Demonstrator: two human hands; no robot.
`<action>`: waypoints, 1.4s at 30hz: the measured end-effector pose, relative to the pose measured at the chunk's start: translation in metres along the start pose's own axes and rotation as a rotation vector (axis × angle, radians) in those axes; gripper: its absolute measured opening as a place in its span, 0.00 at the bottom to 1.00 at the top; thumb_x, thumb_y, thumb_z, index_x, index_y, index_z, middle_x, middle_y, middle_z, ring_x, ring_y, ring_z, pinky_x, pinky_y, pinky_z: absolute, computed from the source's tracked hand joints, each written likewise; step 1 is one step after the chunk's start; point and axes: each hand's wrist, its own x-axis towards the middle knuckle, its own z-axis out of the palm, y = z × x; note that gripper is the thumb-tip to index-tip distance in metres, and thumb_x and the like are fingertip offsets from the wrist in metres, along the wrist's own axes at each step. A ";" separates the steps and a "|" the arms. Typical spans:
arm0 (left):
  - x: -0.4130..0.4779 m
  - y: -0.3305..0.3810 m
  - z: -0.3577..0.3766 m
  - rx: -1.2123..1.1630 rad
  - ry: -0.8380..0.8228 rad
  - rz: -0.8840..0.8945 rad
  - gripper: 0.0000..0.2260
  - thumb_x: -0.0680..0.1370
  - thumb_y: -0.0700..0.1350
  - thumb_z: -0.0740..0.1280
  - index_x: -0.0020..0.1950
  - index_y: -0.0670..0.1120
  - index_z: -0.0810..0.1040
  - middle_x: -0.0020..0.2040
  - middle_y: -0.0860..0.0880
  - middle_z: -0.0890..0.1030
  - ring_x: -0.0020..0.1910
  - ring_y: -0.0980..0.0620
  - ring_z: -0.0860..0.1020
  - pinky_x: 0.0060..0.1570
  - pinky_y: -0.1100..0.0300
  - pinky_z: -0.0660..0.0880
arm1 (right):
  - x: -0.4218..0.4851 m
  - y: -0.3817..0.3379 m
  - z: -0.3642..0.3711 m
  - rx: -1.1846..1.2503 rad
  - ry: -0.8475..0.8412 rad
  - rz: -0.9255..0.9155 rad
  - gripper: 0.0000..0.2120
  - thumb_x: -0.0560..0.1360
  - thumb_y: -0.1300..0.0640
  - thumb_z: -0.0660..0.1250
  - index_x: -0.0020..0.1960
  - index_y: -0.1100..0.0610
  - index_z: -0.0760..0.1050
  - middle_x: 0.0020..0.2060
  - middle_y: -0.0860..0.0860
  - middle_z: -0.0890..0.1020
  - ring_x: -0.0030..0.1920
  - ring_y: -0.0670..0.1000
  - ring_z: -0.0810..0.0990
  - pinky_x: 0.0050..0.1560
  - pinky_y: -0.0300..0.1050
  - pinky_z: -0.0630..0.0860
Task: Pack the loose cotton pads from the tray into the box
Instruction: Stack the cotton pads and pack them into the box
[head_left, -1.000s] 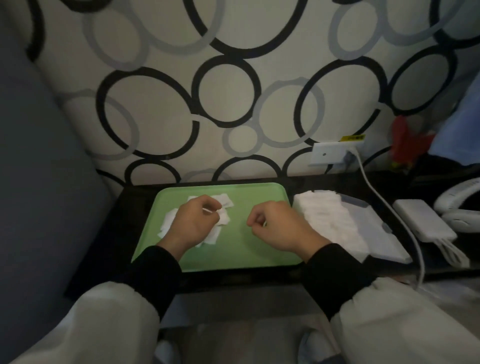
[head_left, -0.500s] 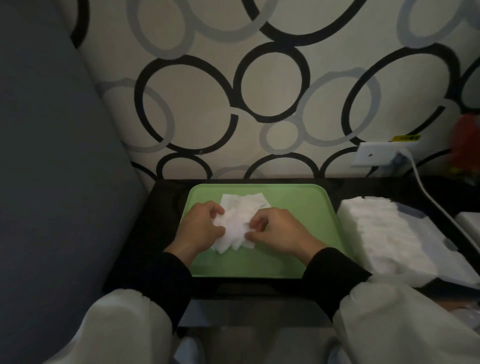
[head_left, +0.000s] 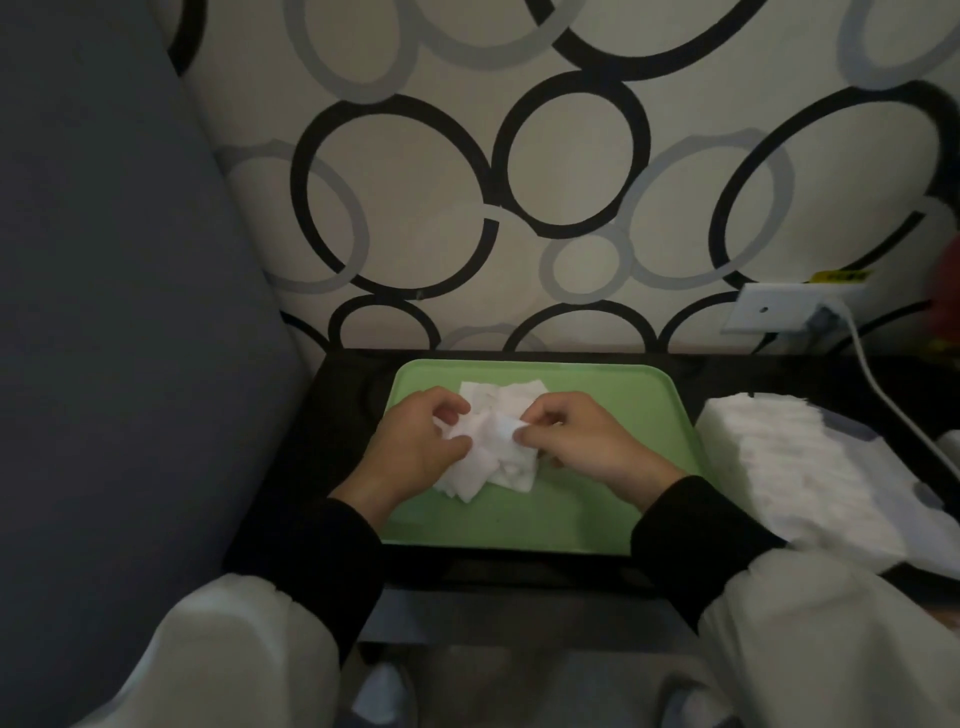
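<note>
Both hands are on the loose cotton pads (head_left: 493, 457), mid-tray. The left hand (head_left: 415, 449) curls its fingers round the pile's left side, and the right hand (head_left: 587, 441) pinches a pad at the right edge. The green tray (head_left: 587, 514) shows bare room along its near and right rims. The box (head_left: 852, 441) (stacked with pads) sits just beside that right rim — its right side runs out of frame, and its walls are hard to make out in the dim light.

Low black rectangular table (head_left: 343, 415) set against patterned wall. Light green rounded plastic tray (head_left: 597, 519) laid on it, under left hand (head_left: 415, 447) and right hand (head_left: 587, 447). Clear plastic box (head_left: 852, 439), filled with white cotton pads (head_left: 769, 457), placed right of right hand. White cable (head_left: 893, 410) trailed across surface beyond box.
</note>
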 end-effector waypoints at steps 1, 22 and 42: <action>-0.001 0.002 0.000 -0.050 -0.005 0.004 0.15 0.73 0.42 0.74 0.56 0.55 0.77 0.51 0.55 0.79 0.47 0.56 0.77 0.48 0.61 0.74 | -0.003 -0.001 -0.003 0.064 -0.009 0.011 0.02 0.74 0.61 0.71 0.43 0.57 0.80 0.38 0.52 0.81 0.37 0.48 0.80 0.38 0.38 0.75; -0.012 -0.003 -0.014 -0.669 0.042 -0.239 0.04 0.77 0.38 0.70 0.50 0.45 0.81 0.48 0.45 0.83 0.43 0.49 0.84 0.37 0.60 0.80 | 0.000 0.006 0.028 -0.350 -0.012 -0.102 0.05 0.75 0.54 0.71 0.50 0.52 0.81 0.43 0.45 0.82 0.45 0.46 0.80 0.49 0.39 0.77; -0.007 -0.012 -0.017 -0.656 0.076 -0.263 0.05 0.77 0.38 0.71 0.49 0.47 0.80 0.46 0.47 0.83 0.44 0.50 0.81 0.37 0.60 0.78 | 0.001 -0.008 0.036 -0.125 0.063 0.046 0.06 0.70 0.61 0.72 0.38 0.54 0.76 0.35 0.47 0.78 0.36 0.47 0.76 0.39 0.43 0.74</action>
